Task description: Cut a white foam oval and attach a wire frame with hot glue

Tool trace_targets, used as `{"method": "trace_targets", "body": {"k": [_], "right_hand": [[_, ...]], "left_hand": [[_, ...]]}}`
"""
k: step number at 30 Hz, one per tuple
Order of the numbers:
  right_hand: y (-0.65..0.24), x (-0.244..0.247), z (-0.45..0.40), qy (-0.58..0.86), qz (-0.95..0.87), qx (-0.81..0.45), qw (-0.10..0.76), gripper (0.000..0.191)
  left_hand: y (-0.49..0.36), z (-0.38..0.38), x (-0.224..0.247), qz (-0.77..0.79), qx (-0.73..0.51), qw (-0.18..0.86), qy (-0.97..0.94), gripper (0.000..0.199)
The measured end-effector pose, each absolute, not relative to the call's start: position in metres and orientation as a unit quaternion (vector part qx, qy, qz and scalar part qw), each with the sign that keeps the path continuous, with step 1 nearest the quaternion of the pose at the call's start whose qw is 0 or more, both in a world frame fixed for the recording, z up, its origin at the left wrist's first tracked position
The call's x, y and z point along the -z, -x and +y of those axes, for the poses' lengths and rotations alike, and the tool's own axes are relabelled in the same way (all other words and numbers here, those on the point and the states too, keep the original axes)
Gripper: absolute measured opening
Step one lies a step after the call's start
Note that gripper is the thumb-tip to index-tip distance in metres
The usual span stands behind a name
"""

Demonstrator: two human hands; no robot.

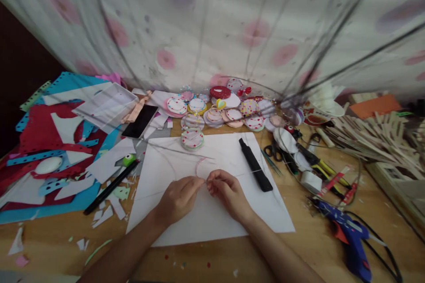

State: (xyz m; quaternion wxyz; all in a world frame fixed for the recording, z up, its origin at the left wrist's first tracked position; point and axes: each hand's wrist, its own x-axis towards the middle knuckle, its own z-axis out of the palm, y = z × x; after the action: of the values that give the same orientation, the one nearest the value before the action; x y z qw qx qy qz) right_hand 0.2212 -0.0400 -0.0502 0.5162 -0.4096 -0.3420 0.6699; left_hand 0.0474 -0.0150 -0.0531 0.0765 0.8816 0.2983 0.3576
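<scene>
Over a large white sheet of paper (pixel 159 230), my left hand (pixel 179 199) and my right hand (pixel 227 192) meet fingertip to fingertip, both pinched closed. Between them they hold a thin wire-like strand bent into a small pinkish loop (pixel 197 166), which rises just behind the fingertips. Fine ends of the strand seem to stretch out to either side; their exact run is faint. On the paper's right lies a black box-cutter-like tool (pixel 255 166). A round decorated piece with red dots (pixel 192 139) rests at the paper's far edge.
Several round paper decorations (pixel 232 115) line the back. Coloured scraps (pixel 53 141), a phone (pixel 140 121) and a black pen (pixel 111 188) lie left. Right are scissors (pixel 274 152), pliers (pixel 320 166), a blue glue gun (pixel 352 234) and wooden sticks (pixel 375 135).
</scene>
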Motion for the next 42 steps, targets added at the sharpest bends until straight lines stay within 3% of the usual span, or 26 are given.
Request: {"method": "trace_targets", "body": {"k": [9,24,36,39,42], "right_hand": [[-0.210,0.047,-0.042,0.356,-0.232,-0.745,0.515,0.009],[-0.209,0.047,-0.046,0.369,-0.209,-0.729,0.537,0.006],[-0.226,0.052,-0.042,0.377,-0.396,-0.636,0.544,0.007],[-0.230,0.046,-0.044,0.363,-0.450,-0.598,0.555,0.008],[-0.232,0.041,-0.048,0.346,-0.494,-0.574,0.554,0.010]], "left_hand": [[-0.046,-0.014,0.053,0.267,-0.361,0.057,-0.892,0.034],[-0.046,-0.016,0.053,0.274,-0.381,0.048,-0.882,0.032],[-0.050,-0.019,0.034,0.257,-0.374,0.050,-0.890,0.028],[-0.053,-0.025,0.018,0.282,-0.371,0.112,-0.878,0.024],[-0.055,-0.031,-0.004,0.365,-0.318,0.285,-0.827,0.016]]}}
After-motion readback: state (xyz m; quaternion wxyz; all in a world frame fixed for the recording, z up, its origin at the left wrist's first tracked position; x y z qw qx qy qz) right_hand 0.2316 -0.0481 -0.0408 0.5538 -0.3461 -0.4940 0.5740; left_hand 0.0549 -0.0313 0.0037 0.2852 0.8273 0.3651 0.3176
